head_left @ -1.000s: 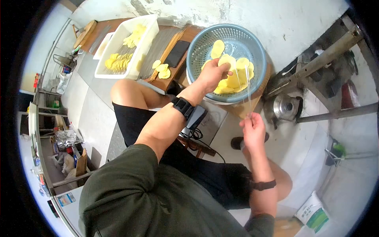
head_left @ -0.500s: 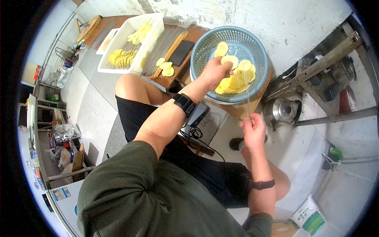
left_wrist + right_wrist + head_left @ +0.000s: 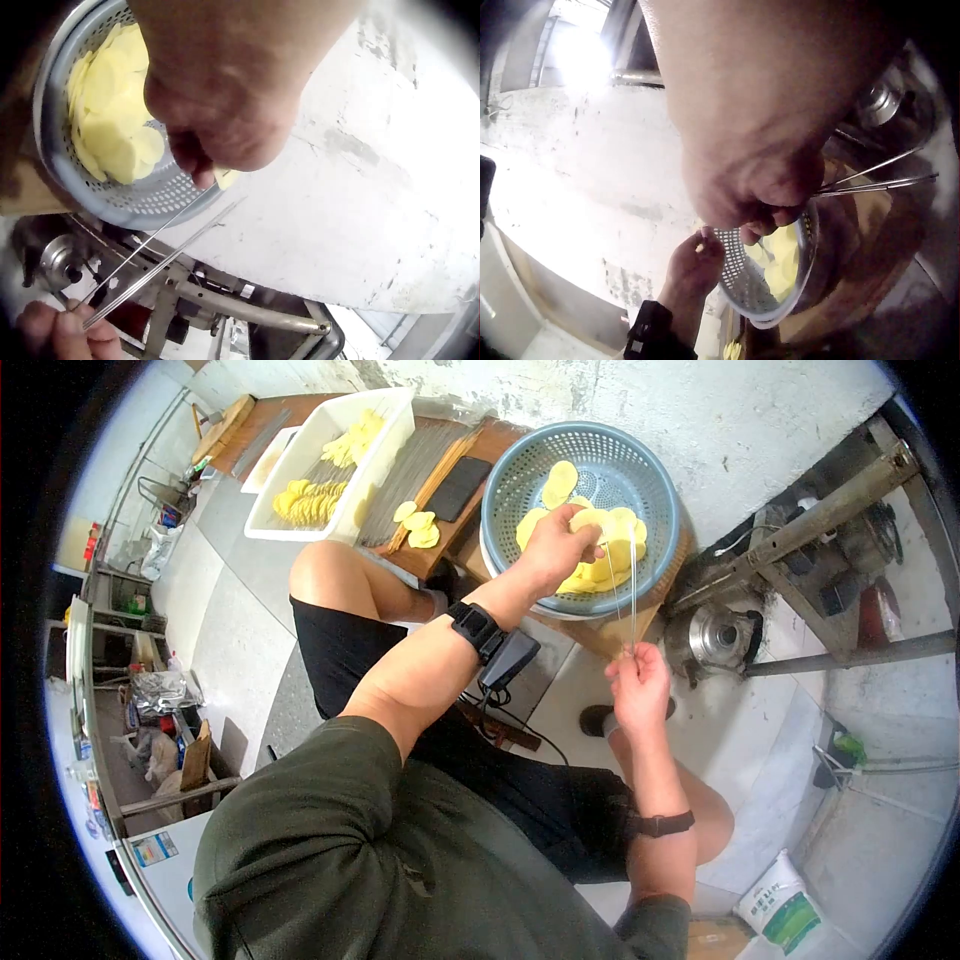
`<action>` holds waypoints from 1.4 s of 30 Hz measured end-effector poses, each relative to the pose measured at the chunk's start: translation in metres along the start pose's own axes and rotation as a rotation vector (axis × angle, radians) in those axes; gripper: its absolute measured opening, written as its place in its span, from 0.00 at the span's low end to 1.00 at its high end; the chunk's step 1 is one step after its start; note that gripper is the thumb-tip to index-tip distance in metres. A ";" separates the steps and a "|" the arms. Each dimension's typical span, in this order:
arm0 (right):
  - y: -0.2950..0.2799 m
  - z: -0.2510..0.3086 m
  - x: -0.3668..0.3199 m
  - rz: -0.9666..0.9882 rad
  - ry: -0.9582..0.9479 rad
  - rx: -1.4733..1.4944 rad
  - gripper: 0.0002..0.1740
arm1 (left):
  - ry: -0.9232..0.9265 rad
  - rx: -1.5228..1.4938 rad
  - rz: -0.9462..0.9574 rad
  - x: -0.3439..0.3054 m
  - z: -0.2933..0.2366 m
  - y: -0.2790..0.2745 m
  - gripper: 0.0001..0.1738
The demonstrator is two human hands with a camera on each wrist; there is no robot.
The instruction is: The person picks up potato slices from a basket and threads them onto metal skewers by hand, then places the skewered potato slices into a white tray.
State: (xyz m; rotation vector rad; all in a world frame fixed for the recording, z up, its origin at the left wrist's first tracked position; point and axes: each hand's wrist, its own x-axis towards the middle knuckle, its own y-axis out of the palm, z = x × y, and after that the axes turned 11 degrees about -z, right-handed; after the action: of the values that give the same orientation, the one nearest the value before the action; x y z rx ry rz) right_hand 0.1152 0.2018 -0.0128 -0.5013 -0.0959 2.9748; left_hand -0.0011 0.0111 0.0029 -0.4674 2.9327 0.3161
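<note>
In the head view, my left hand (image 3: 558,548) pinches a thin yellow potato slice (image 3: 597,520) over the blue colander (image 3: 495,490). The left wrist view shows the slice's edge (image 3: 225,178) at those fingertips, with one skewer's tip meeting it. My right hand (image 3: 640,682), lower and nearer my body, pinches several thin metal skewers (image 3: 633,600) by their lower ends. One skewer angles away from the others. More potato slices (image 3: 112,82) lie piled in the colander. From the right wrist, the skewer ends (image 3: 900,180) stick out past my right hand.
A white tray (image 3: 385,470) on the wooden table holds fanned rows of slices. Beside it lie metal skewers (image 3: 415,455), wooden sticks (image 3: 440,475), a black phone (image 3: 460,488) and a few loose slices (image 3: 424,536). A metal kettle (image 3: 718,635) and metal frame (image 3: 830,535) stand right of the colander.
My left hand has shifted slightly right with the slice, toward the skewers. One skewer now stands apart from the others, which looked closer together half a second ago. My right hand stays nearly in place.
</note>
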 end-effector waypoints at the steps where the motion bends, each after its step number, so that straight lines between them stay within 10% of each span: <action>1: 0.001 -0.001 0.000 -0.016 0.009 0.007 0.07 | 0.001 -0.001 0.000 -0.001 -0.001 0.001 0.14; 16: 0.003 -0.004 -0.004 -0.033 0.039 0.006 0.07 | 0.050 0.088 0.011 -0.004 0.014 0.003 0.11; 26: -0.002 0.000 0.007 -0.096 0.155 0.131 0.05 | 0.034 0.362 0.340 -0.002 0.064 -0.007 0.14; 32: 0.001 -0.003 0.012 -0.092 0.124 0.102 0.07 | 0.115 0.774 -0.323 0.121 0.059 -0.045 0.20; 37: 0.003 -0.001 0.019 -0.097 0.153 0.138 0.06 | 0.284 1.487 -0.034 0.137 0.066 -0.070 0.22; 42: 0.004 -0.003 0.015 -0.080 0.146 0.095 0.06 | 0.285 1.465 0.024 0.133 0.072 -0.071 0.20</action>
State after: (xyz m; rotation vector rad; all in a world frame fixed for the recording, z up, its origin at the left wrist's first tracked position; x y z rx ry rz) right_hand 0.1013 0.1996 -0.0210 -0.6835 0.0379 2.8384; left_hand -0.0946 -0.0766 -0.1046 -0.2031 2.4651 -1.8284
